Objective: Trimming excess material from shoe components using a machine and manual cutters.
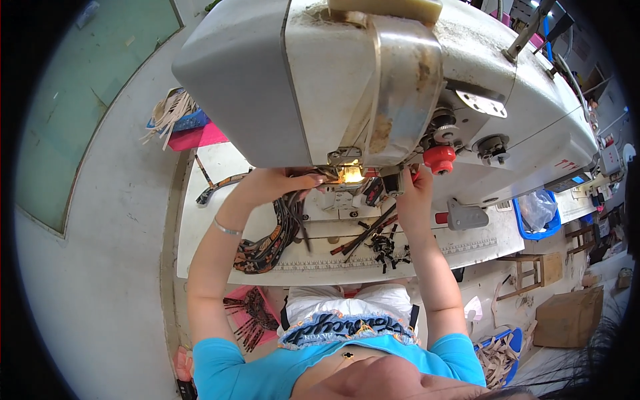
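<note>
My left hand (277,183) is closed, its thumb and fingers pinching a dark patterned fabric strap beside the lit needle area (351,175) of a large white sewing machine (233,87). More dark straps with an orange pattern (267,250) hang below that hand and lie bunched on the table. On the other side of the needle, my right hand (416,193) is raised against the machine head with fingers curled. The machine partly covers those fingers, and what they grip cannot be made out. A red knob (439,160) sits just above it.
Small black scraps (385,250) and thin dark strips (363,233) lie on the white worktable (313,270), which has a ruler along its front edge. A pink bin (257,313) of straps stands below. Blue baskets (543,235), a wooden stool (533,270) and a cardboard box (570,317) are at right.
</note>
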{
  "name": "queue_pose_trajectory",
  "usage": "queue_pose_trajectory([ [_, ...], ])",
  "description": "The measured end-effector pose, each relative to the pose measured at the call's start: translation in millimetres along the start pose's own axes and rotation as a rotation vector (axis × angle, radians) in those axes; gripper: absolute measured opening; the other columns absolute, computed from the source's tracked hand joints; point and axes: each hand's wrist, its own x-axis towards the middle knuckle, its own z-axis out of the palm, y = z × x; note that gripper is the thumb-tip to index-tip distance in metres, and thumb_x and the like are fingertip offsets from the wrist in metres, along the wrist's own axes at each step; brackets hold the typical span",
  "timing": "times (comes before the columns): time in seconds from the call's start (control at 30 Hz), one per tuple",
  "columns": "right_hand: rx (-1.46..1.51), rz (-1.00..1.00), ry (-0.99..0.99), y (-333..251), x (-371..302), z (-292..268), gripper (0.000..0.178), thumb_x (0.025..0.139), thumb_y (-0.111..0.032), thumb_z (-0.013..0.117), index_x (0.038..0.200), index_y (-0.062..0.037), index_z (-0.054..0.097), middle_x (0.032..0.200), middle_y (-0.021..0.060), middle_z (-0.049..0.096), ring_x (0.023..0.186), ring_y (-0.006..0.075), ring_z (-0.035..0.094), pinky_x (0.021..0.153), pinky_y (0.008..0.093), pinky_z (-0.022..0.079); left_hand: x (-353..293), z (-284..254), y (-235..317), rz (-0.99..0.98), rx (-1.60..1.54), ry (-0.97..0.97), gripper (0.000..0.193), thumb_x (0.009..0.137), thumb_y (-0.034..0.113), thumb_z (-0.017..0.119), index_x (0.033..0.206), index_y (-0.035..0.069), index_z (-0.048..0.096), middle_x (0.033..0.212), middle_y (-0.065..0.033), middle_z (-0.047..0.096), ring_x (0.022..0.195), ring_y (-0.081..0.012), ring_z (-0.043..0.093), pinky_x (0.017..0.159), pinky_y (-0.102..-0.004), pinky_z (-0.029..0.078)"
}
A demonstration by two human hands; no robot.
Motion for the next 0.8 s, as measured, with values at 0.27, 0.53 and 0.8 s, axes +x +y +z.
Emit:
queue_pose_trajectory([
  [0.27, 0.062, 0.032, 0.007, -5, 0, 5, 0.027, 0.089, -0.022, 0.059, 0.075, -0.0004, 0.053, 0.067, 0.0028, 0.058, 0.057, 0.0048, 0.047, 0.051, 0.0195, 0.036, -8, 29, -5, -0.126, -0.291, 0.193, 0.027, 0.087, 0.02, 0.059, 0.085, -0.006, 0.065, 0.058, -0.0013, 0.054, 0.052, -0.0053, 0.044, 0.051, -0.0199, 0.033],
  [0.53, 0.022, 0.087, -0.036, -4, 2, 1, 0.028, 0.089, -0.023, 0.058, 0.073, -0.0011, 0.052, 0.064, 0.001, 0.054, 0.057, 0.0047, 0.044, 0.051, 0.0204, 0.034, -9, 35, -10, -0.127, -0.332, 0.229, 0.029, 0.088, 0.022, 0.059, 0.089, -0.007, 0.065, 0.055, -0.0001, 0.052, 0.052, -0.0047, 0.043, 0.052, -0.0194, 0.033],
  [0.8, -0.253, 0.031, -0.117, 8, 5, -20, 0.025, 0.089, -0.021, 0.058, 0.075, -0.0004, 0.057, 0.059, -0.0004, 0.053, 0.055, 0.0039, 0.044, 0.05, 0.0216, 0.034, -31, 48, -9, -0.171, -0.817, 0.115, 0.031, 0.092, 0.024, 0.053, 0.107, -0.002, 0.061, 0.079, -0.0049, 0.062, 0.07, -0.0099, 0.061, 0.063, -0.0215, 0.051],
])
